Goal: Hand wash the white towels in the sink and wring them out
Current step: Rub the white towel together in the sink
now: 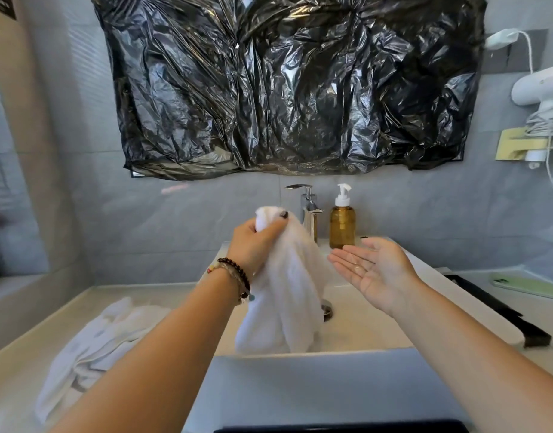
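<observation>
1. The left hand has its grip closed round the top of a white towel, fingers and thumb curled over a bunched end that pokes out above the fist.
2. That towel hangs straight down from the left hand over the sink, its lower folds reaching the basin near the front rim.
3. A beaded bracelet sits on the left wrist.
4. The right hand is flat and palm up, fingers straight and relaxed, holding nothing; it hovers above the sink, just right of the hanging towel and apart from it.
5. The drain shows in the sink bottom, partly hidden behind the towel's right edge.
6. A chrome faucet stands at the back of the sink, directly behind the towel.
7. An amber soap dispenser with a white pump stands at the sink's back rim, just right of the faucet.
8. A second white towel lies crumpled on the desk left of the sink.
9. Right of the sink, a long black object lies on the desk, and a light green phone lies beyond it.
10. Above the sink, crinkled black plastic sheeting covers the wall.
11. A white hair dryer hangs on the wall up and right of the sink.
</observation>
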Tool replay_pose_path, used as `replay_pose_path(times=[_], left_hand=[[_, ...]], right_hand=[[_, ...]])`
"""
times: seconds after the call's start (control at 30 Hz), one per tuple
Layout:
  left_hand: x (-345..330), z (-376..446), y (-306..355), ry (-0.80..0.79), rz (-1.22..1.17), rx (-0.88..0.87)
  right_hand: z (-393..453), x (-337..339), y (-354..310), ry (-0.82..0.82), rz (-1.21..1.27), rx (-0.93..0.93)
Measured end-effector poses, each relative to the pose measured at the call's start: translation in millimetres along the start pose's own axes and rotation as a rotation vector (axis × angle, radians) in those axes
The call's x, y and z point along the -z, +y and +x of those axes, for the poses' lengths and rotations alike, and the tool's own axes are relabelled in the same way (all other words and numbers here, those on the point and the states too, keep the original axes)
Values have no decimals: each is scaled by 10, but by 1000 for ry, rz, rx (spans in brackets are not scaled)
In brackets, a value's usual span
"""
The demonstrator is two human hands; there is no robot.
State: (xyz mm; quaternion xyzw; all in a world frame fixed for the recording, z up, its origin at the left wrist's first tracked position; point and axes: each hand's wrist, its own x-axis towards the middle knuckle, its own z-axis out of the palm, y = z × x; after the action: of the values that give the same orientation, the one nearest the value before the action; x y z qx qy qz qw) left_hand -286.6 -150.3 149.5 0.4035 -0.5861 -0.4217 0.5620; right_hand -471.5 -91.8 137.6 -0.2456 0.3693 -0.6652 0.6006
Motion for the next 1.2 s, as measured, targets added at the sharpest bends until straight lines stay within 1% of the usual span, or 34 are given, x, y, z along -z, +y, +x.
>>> replay_pose_path(times=[0.07,0.1,0.13,0.17,0.2,0.23,0.27,0.33,0.4,0.47,0.63,0.73,0.77,0.8,0.83,0.87,0.9,0.93,1.0,1.03,1.07,1.1,1.13,1.17,1.2], left_hand=[[-1,17,96,-151,-230,7],[18,10,71,-247,-262,32],[46,-4,-12,-332,-245,67],[59,-36,-112,-377,-166,106],[71,-64,-234,-369,-39,134],[85,-93,-347,-330,91,138],[91,-124,-430,-267,167,138],[96,-129,-502,-155,182,151],[100,-95,-496,-100,119,147],[96,-97,-458,-80,41,139],[110,-91,-446,-205,-183,184],[137,-103,-402,-281,-441,201],[146,-111,-386,-275,-515,217],[152,-119,-377,-248,-535,230],[156,-121,-388,-199,-479,230],[153,-120,-396,-130,-348,215],[156,-110,-419,-43,-154,186],[161,-108,-445,32,104,148],[146,-100,-552,122,725,72],[126,-122,-585,178,950,-2],[93,-159,-569,216,1075,-98],[54,-164,-569,208,1135,-196],[-1,-171,-541,132,1174,-261],[-47,-154,-546,-6,1189,-266],[-87,-141,-535,-179,1164,-188]], right_hand=[[17,-6,-20,-13,43,26],[28,-7,-22,-15,67,38],[37,-4,-19,-13,90,47],[44,3,-11,-10,109,53],[53,12,0,-4,122,58],[68,24,11,-2,132,61],[83,35,23,2,135,62],[112,52,43,7,127,59],[152,53,57,13,113,56],[189,30,68,14,100,64],[244,-184,131,-51,2,147],[267,-337,261,-39,-162,250],[277,-350,321,-23,-263,283],[290,-349,380,-3,-371,302],[306,-341,430,14,-449,305],[324,-320,466,22,-469,292],[343,-301,483,19,-438,272],[356,-289,481,14,-376,241],[365,-276,432,14,-269,198],[375,-260,398,15,-246,190],[375,-242,362,15,-237,190],[372,-222,326,11,-233,194],[366,-202,294,7,-234,200],[364,-177,271,2,-233,207],[362,-151,256,1,-233,214]])
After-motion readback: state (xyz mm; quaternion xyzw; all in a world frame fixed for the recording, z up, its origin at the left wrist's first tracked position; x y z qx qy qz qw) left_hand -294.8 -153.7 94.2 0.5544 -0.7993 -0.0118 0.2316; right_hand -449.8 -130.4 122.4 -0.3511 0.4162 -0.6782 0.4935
